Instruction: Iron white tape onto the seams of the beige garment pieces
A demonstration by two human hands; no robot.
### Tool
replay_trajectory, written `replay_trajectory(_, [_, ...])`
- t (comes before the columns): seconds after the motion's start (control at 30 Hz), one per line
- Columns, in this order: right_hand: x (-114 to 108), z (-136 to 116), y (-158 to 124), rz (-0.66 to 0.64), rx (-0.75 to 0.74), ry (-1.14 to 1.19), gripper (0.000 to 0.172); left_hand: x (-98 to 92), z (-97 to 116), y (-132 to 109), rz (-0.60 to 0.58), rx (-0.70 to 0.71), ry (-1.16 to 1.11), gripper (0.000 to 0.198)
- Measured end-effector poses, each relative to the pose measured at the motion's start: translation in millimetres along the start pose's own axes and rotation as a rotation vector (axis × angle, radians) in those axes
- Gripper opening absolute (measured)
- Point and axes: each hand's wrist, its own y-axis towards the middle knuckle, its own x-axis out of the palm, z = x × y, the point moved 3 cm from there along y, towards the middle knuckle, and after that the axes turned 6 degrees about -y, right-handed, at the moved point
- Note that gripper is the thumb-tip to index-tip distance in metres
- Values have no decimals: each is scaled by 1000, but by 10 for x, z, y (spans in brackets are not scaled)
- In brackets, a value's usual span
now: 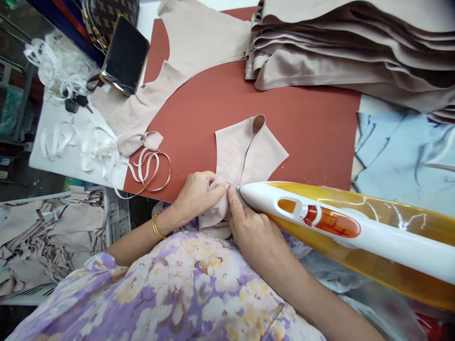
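A beige cloth piece (232, 151) with a folded loop at its far end lies over the front edge of the red-brown board (206, 104). My left hand (199, 194) pinches its near part between thumb and fingers. Opposite, my right hand (256, 232) grips the same cloth, with the index finger stretched along it and the other fingers mostly hidden. The two hands nearly meet at the seam. Just past my right index finger is the pointed tip of a large white and clear amber tool (327, 220), which reaches in from the right. Its kind I cannot make out.
A tall stack of beige fabric (337, 47) stands at the back right. Another beige piece (199, 42) curves across the board's left, with a phone (126, 54) on its edge. White tape (152, 166) trails nearby. A crate (53, 237) of cloth pieces sits lower left.
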Motion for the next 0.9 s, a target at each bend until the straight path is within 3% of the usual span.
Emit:
replay_trajectory(0.63, [-17, -5, 28, -34, 8, -41, 67, -12, -6, -9, 2, -1, -8, 31])
replay_trajectory(0.77, [-60, -18, 29, -37, 14, -88, 68, -44, -80, -31, 33, -82, -121, 18])
replay_trajectory(0.9, [-95, -31, 13, -27, 15, -150, 68, -80, -136, -56, 68, -132, -162, 17])
